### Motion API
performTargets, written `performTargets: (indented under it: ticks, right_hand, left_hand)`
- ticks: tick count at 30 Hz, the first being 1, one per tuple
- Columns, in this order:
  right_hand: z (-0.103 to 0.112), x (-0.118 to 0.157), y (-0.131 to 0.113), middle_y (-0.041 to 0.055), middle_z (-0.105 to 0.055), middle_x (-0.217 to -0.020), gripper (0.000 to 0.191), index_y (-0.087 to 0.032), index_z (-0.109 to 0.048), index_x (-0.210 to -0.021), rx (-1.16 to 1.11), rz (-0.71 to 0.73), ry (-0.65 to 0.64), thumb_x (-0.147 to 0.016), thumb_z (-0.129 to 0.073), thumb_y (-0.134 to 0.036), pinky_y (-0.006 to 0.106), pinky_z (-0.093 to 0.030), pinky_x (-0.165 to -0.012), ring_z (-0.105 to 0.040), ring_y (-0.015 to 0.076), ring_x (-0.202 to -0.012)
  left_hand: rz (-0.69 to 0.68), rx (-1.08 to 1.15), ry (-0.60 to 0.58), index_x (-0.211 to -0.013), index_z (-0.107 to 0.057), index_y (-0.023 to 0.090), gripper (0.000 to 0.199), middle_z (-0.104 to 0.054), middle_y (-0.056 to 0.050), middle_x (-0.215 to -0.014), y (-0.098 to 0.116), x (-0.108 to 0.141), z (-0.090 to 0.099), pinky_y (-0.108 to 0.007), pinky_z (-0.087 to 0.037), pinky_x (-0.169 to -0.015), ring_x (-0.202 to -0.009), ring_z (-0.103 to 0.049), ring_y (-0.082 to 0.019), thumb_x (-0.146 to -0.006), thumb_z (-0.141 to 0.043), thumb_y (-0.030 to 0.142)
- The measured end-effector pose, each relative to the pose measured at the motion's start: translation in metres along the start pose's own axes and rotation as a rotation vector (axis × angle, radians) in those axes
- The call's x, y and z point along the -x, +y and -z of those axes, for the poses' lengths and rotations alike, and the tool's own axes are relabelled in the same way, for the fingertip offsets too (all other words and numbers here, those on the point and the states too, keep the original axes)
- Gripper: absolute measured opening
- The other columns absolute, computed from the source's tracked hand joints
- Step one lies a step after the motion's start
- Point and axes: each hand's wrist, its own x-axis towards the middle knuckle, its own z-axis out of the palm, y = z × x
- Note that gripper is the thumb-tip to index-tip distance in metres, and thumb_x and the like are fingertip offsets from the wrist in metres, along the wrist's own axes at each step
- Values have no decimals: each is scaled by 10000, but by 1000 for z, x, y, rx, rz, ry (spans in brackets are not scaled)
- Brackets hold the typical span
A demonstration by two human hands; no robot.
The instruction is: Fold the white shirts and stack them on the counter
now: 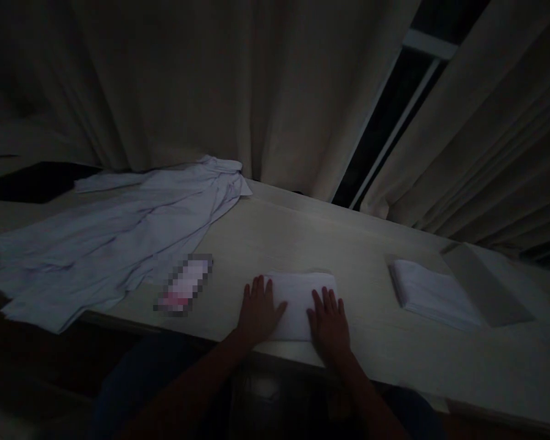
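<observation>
A white folded cloth (294, 305) lies flat near the front edge of the pale table. My left hand (260, 310) rests on its left side, fingers spread and pointing away from me. On its right side lies my right hand (330, 322), palm down with the fingers apart. Both hands press on the cloth without gripping anything. A blurred-out item (184, 284), pale with a pink part, lies to the left of my left hand.
A long white garment (132, 232) spreads across the table's left side, hanging over the front edge. Behind it lies a dark flat item (41, 181). Folded white cloth (433, 293) and a grey panel (486, 284) are at the right. Curtains (297, 91) hang behind the table (366, 269).
</observation>
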Motion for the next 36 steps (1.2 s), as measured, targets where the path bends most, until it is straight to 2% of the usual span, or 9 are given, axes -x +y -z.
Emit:
performTargets:
  ticks: [4, 8, 11, 15, 18, 21, 27, 33, 36]
  right_hand:
    - [-3, 15, 33, 38, -184, -1576, 543, -247, -293, -1497, -38, -22, 38, -986, -299, -433, 570, -107, -1149, -70, 285, -1458]
    - [-10, 21, 38, 21, -197, -1574, 547, -263, -315, -1487, -148, -42, 55, -977, -316, -460, 539, -169, -1153, -147, 268, -1449]
    - [-11, 22, 40, 48, -222, -1567, 580, -223, -313, -1488, -310, -121, 134, -970, -330, -483, 491, -225, -1154, -226, 243, -1431]
    - [-12, 23, 51, 128, -438, -1453, 617, -141, -426, -1427, -612, -374, 324, -951, -336, -524, 454, -360, -1097, -426, 251, -1329]
    - [-16, 23, 58, 123, -536, -1369, 593, -161, -508, -1369, -721, -428, 374, -936, -355, -537, 456, -405, -1066, -506, 261, -1260]
    - [-21, 23, 58, 116, -518, -1388, 602, -177, -499, -1379, -673, -383, 335, -924, -381, -552, 472, -403, -1069, -491, 270, -1273]
    - [-22, 22, 51, 70, -456, -1447, 592, -213, -452, -1415, -417, -180, 257, -919, -422, -535, 461, -342, -1118, -409, 245, -1338]
    - [-21, 24, 53, 69, -522, -1390, 536, -230, -497, -1380, -394, -225, 264, -932, -409, -511, 450, -374, -1096, -447, 244, -1310]
    - [-16, 14, 57, 89, -578, -1326, 505, -211, -563, -1316, -422, -263, 254, -928, -417, -499, 426, -436, -1038, -522, 248, -1239]
  left_hand:
    - [-3, 22, 0, -1441, -340, 76, 795, -291, -210, -1529, -1, 1, 3, -533, -67, -1157, -1445, -175, -333, -885, -252, 638]
    - [-7, 18, 34, -1427, -369, 77, 780, -250, -200, -1547, -2, 1, 9, -546, -80, -1154, -1453, -140, -334, -887, -261, 629]
    - [-39, 13, 71, -1432, -366, 75, 743, -201, -176, -1569, 4, -3, 19, -538, -67, -1165, -1464, -86, -320, -902, -272, 588]
    - [-237, 71, 34, -1442, -376, 145, 703, -226, -124, -1572, 24, -6, 31, -530, -84, -1172, -1465, -100, -302, -902, -305, 589]
    - [-384, 126, -10, -1448, -376, 257, 760, -215, -80, -1581, 40, -4, 29, -570, -94, -1160, -1461, -101, -330, -828, -384, 696]
    - [-368, 133, -31, -1449, -365, 314, 833, -212, -86, -1580, 44, 0, 19, -647, -72, -1123, -1450, -101, -387, -753, -431, 768]
    - [-287, 110, -8, -1468, -320, 325, 787, -225, -88, -1575, 34, 7, 6, -667, -62, -1110, -1446, -109, -393, -797, -401, 730]
    - [-158, 30, 26, -1451, -380, 238, 756, -306, -130, -1540, 27, 11, 7, -615, -117, -1128, -1431, -166, -403, -845, -346, 687]
    - [-184, -9, 40, -1462, -358, 212, 758, -289, -147, -1544, 15, 14, 7, -581, -152, -1135, -1436, -169, -381, -855, -355, 665]
